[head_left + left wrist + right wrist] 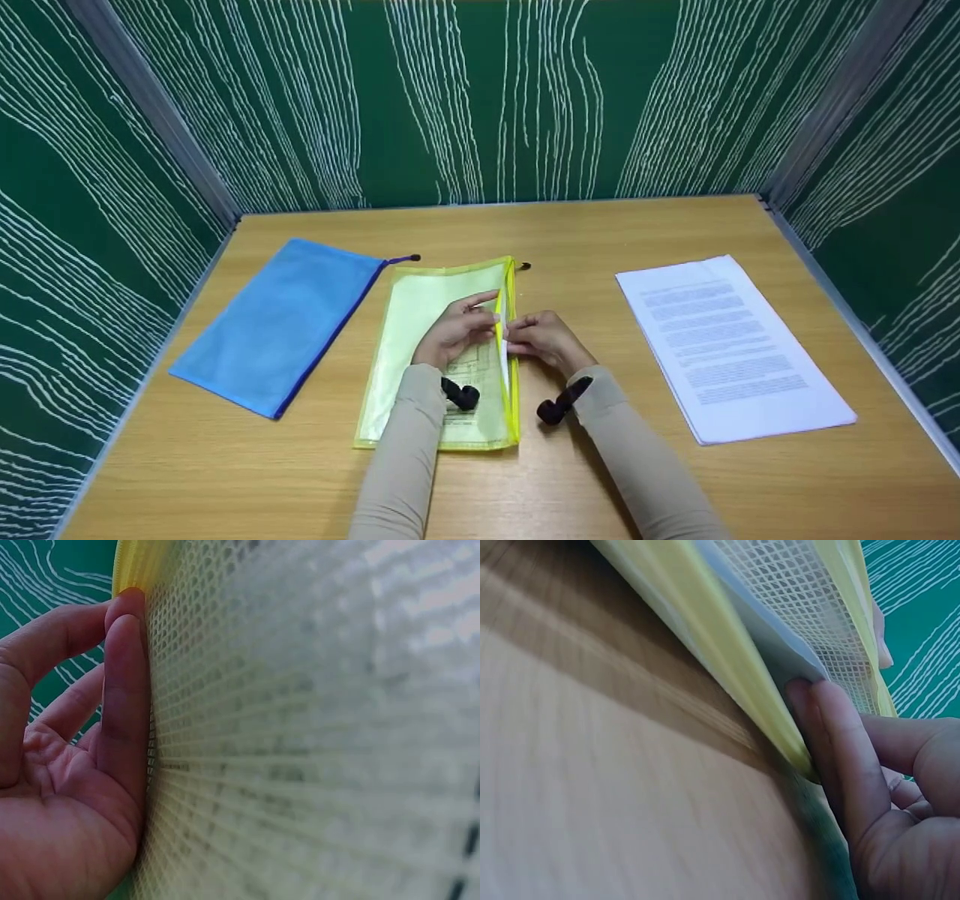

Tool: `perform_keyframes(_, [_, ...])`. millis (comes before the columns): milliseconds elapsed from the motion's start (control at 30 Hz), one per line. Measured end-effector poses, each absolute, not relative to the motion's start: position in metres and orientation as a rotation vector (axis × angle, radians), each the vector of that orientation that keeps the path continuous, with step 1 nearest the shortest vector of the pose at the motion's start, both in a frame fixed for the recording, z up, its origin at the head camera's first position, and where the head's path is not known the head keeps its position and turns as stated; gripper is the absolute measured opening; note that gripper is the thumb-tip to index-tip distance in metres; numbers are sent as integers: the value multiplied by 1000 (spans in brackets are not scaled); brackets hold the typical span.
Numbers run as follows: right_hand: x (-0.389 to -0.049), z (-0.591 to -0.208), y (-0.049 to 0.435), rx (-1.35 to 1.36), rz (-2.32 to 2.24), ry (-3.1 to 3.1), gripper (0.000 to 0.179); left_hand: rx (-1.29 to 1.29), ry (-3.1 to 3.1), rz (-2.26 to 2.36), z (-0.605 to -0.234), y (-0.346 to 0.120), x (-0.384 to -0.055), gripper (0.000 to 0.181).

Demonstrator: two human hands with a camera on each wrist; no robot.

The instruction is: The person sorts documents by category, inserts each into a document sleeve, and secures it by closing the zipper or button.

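A yellow mesh zip pouch (420, 300) lies in the middle of the table, its right-hand side gaping. My left hand (454, 334) pinches the upper edge of that opening between thumb and fingers, and the left wrist view shows the yellow zipper edge (139, 570) at the fingertips. Printed papers (780, 637) are inside the pouch, faintly visible through the mesh. My right hand (551, 337) reaches into the opening from the right and pinches the edge of the papers; part of its grip is hidden.
A blue zip pouch (285, 322) lies at an angle on the left, its dark zipper pull (405, 259) towards the back. On the right rests a stack of printed sheets (727, 352). Green walls with white lines enclose the wooden table (577, 232) at the back and sides.
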State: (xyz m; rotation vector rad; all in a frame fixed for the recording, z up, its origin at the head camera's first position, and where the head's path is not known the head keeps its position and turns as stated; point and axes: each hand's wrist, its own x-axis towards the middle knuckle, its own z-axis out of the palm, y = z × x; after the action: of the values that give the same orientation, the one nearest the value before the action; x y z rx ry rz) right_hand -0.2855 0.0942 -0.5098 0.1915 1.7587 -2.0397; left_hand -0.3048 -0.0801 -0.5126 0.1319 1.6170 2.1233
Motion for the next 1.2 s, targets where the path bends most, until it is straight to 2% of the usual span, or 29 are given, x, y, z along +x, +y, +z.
perform_keyframes(500, [-285, -514, 91, 173, -2012, 1774, 16, 105, 1597, 2115, -513, -81, -305, 54])
perform_keyframes(1200, [-286, -508, 110, 130, -1899, 1812, 22, 170, 1676, 2034, -515, -78, -304, 57])
